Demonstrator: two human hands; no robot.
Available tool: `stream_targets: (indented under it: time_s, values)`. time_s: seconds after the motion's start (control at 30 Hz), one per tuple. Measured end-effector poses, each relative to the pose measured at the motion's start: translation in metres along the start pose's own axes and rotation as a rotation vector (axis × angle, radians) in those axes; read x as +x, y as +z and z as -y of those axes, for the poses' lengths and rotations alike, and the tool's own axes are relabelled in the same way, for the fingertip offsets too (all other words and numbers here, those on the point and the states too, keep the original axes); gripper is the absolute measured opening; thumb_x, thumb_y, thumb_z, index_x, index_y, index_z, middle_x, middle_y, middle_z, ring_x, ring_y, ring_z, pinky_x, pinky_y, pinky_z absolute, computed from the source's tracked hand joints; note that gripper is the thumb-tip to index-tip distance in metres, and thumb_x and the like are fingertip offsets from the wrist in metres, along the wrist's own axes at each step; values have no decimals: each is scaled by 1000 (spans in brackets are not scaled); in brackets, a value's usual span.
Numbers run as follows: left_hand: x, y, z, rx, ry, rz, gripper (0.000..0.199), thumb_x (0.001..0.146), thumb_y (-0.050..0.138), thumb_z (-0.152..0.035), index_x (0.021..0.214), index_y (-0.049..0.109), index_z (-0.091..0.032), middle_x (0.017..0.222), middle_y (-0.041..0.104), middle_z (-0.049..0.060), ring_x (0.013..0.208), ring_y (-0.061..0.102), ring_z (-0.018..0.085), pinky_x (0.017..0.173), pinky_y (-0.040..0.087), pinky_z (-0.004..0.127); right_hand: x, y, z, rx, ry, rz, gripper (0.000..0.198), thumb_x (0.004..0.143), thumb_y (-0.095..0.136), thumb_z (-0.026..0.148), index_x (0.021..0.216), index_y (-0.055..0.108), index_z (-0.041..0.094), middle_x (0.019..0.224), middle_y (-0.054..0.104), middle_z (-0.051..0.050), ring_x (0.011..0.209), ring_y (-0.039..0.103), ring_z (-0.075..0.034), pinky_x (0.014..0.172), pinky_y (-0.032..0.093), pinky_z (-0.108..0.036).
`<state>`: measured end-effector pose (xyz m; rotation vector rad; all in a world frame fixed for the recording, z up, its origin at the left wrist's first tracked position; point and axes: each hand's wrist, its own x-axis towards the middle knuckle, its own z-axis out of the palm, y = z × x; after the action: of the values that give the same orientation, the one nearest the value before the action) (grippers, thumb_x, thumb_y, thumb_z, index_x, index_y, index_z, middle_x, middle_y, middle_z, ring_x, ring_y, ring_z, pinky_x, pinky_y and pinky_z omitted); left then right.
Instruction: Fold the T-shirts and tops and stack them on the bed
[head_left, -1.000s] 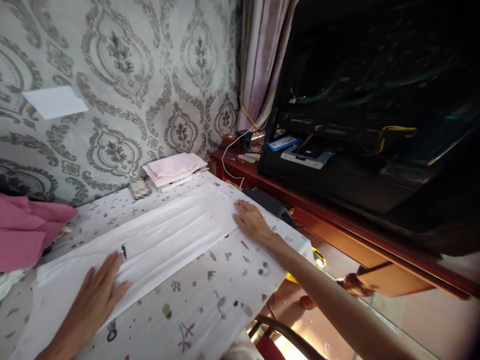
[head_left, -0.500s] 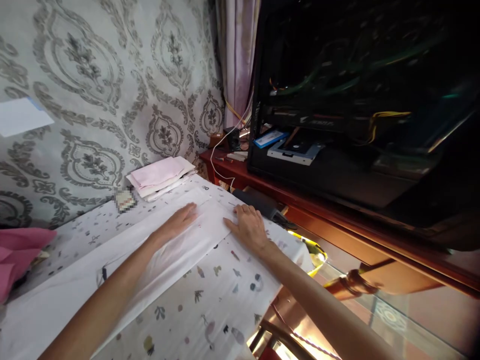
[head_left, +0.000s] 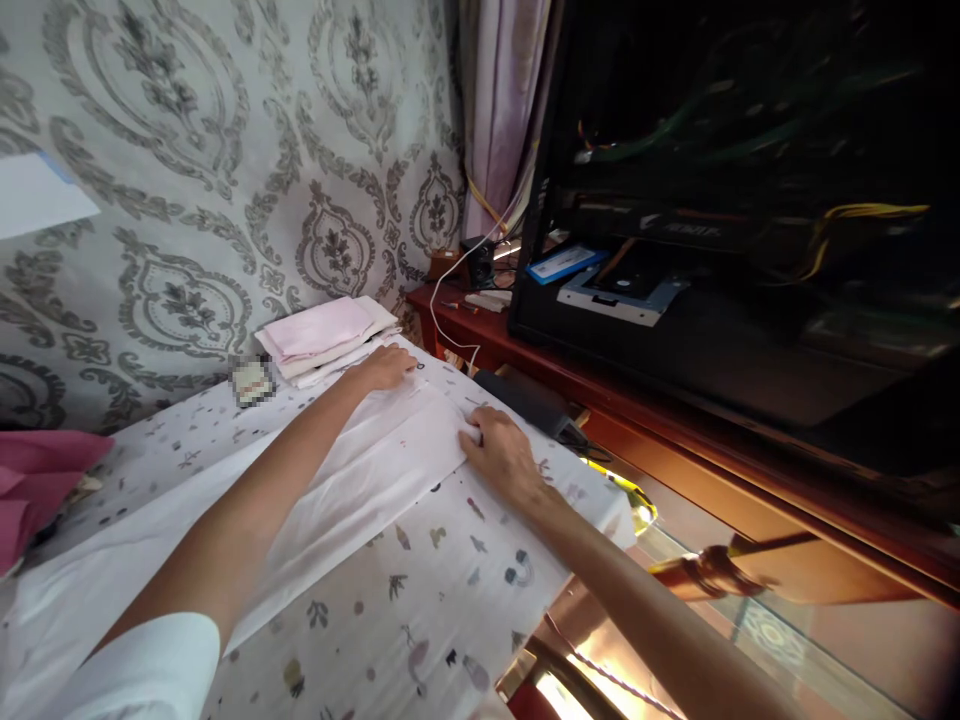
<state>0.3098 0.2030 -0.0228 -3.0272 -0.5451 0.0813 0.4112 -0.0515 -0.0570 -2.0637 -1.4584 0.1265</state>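
A long white cloth (head_left: 375,450), with soft creases along it, lies folded in a strip across the printed tablecloth (head_left: 360,610). At its far corner my left hand (head_left: 384,368) bends its fingers down and closes on the edge, close to the folded stack; the fingertips are partly hidden. My right hand (head_left: 501,452) is at the right end of the same strip, with thumb and curled fingers closed on its edge. A few small reddish marks show on the cloth between the hands.
Folded pink and white fabrics (head_left: 322,335) are stacked against the patterned wall, beside a small blurred object (head_left: 253,381). Pink fabric (head_left: 49,480) lies at left. A red wooden desk (head_left: 600,385) with an open computer case (head_left: 720,300) borders the right. A white cable (head_left: 433,310) hangs there.
My left hand has moved up and away, from flat on the cloth to its far corner. My right hand's fingers have curled at the end. The view has shifted slightly.
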Motion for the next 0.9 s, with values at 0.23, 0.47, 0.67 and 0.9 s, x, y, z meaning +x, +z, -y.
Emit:
stream_targets:
  time_s: [0.23,0.47,0.67,0.9]
  values:
    - [-76,-31,21,66,-2,-247,14,80,55,-9,86,61,-19,95,61,9,99,52,27,86,42,39,-13,-8,48,371,-64,-29,6,84,54,25,78,54,22,70,59,2,58,50,-13,60,37,-25]
    - [-206,-17,59,17,-89,-380,23,73,52,-2,87,59,-20,93,61,8,95,51,27,81,41,39,-54,38,142,213,-603,99,9,88,52,12,86,57,20,81,62,-2,73,56,-16,66,40,-26]
    - [-259,25,53,-15,-250,-317,19,85,45,-8,85,60,-20,86,61,9,90,52,26,80,40,38,-75,81,167,-114,-884,175,19,86,54,2,81,56,19,79,62,-4,76,55,-19,65,39,-30]
    - [-280,18,55,5,-320,-355,25,85,42,-5,91,62,-20,91,62,10,97,51,27,83,39,39,-76,68,174,-114,-912,169,18,88,52,4,81,57,20,78,60,-3,75,53,-18,66,38,-30]
